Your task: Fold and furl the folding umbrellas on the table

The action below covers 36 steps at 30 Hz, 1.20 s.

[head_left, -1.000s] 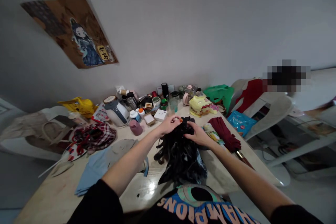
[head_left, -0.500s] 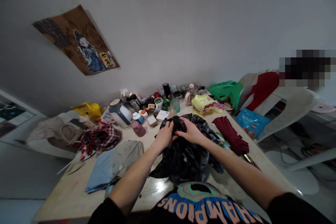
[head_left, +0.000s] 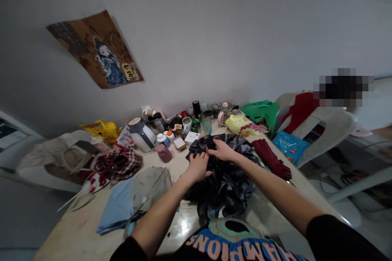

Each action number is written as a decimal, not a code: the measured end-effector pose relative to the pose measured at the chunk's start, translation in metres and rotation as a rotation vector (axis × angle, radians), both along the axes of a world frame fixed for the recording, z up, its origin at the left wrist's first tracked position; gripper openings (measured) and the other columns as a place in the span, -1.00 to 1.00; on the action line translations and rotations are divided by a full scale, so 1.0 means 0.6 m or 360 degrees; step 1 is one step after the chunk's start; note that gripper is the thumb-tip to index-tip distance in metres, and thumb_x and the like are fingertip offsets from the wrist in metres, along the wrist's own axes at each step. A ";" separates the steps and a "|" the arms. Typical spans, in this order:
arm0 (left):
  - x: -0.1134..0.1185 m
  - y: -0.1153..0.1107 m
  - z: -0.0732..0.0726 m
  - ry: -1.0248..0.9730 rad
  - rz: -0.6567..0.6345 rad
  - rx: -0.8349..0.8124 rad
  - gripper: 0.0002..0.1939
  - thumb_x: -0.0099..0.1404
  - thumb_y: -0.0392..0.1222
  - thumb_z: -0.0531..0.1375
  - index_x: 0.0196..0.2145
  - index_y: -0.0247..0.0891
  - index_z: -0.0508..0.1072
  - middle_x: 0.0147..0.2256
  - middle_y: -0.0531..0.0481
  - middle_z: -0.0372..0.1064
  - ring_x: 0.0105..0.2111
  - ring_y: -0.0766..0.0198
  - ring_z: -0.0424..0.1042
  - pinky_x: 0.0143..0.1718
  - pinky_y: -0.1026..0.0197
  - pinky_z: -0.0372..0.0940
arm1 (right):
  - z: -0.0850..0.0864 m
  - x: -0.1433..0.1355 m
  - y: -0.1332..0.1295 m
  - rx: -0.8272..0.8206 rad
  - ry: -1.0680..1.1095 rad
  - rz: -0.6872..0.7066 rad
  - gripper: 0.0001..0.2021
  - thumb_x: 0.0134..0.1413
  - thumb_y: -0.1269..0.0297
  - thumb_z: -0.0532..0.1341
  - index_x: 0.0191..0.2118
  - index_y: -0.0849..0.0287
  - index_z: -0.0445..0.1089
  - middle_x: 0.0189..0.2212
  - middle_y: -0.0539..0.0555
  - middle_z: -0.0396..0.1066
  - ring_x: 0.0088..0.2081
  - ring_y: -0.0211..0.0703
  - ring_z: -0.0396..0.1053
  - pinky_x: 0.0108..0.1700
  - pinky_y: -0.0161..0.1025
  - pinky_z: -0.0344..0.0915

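Observation:
A black and grey patterned cloth (head_left: 235, 187) lies bunched on the table in front of me. At its far part, my right hand (head_left: 223, 151) pinches a small dark piece (head_left: 210, 142) that stands up from the folds. Close beside it on the left, my left hand (head_left: 199, 165) rests on the cloth with bent fingers. What those fingers hold, if anything, is hidden in the dark folds.
Left of the cloth are folded grey (head_left: 153, 183) and light blue (head_left: 116, 204) cloths. A kettle (head_left: 143, 135), bottles, small boxes and a pink cup (head_left: 164, 153) stand beyond. A dark red umbrella (head_left: 271, 158) lies right. A person sits beyond a white chair (head_left: 333, 130).
The black and grey cloth has been shifted and spread toward me. My left hand has moved nearer to me, a little away from the dark piece; my right hand stays by it.

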<state>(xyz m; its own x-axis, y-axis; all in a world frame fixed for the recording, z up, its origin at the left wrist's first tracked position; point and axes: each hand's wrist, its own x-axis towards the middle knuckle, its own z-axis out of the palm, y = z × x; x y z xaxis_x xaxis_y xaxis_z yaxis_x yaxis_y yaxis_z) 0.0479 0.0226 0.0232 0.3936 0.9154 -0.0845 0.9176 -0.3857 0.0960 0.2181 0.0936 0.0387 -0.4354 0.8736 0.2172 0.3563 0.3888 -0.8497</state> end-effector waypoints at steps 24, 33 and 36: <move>-0.255 -0.045 0.134 -0.1254 0.0585 0.1150 -0.62 0.21 -0.04 0.18 -0.07 -0.30 0.43 -0.15 -0.15 0.36 -0.15 0.09 0.40 -0.07 0.02 0.34 | 0.225 0.005 -0.024 0.0394 0.0101 -0.0762 -0.70 -0.09 0.03 0.24 -0.41 0.19 0.31 -0.53 0.03 0.33 -0.50 -0.19 0.25 -0.40 -0.21 0.24; -0.245 -0.061 0.127 -0.1252 0.0418 0.1023 -0.54 0.23 0.04 0.18 0.00 -0.28 0.36 -0.07 -0.17 0.34 -0.05 0.05 0.37 -0.02 -0.01 0.31 | 0.256 -0.015 -0.061 0.0546 -0.0154 -0.0389 -0.62 -0.15 0.00 0.30 -0.33 0.25 0.41 -0.45 0.04 0.37 -0.39 -0.18 0.29 -0.33 -0.25 0.25; -0.248 -0.062 0.131 -0.1151 0.0446 0.1138 -0.59 0.23 -0.01 0.19 -0.03 -0.31 0.37 -0.08 -0.20 0.33 -0.03 0.00 0.35 0.04 -0.07 0.26 | 0.236 -0.019 -0.058 0.0528 -0.0112 -0.0398 -0.63 -0.13 0.01 0.28 -0.31 0.25 0.43 -0.41 0.07 0.42 -0.35 -0.13 0.33 -0.28 -0.21 0.28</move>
<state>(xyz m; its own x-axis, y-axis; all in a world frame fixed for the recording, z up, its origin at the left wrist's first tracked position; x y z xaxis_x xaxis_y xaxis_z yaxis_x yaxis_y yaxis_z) -0.1007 -0.0146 0.1018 -0.0984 0.7252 0.6814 0.7977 -0.3519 0.4897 0.2065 0.0589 0.1801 -0.2427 0.8419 0.4819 0.5269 0.5315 -0.6633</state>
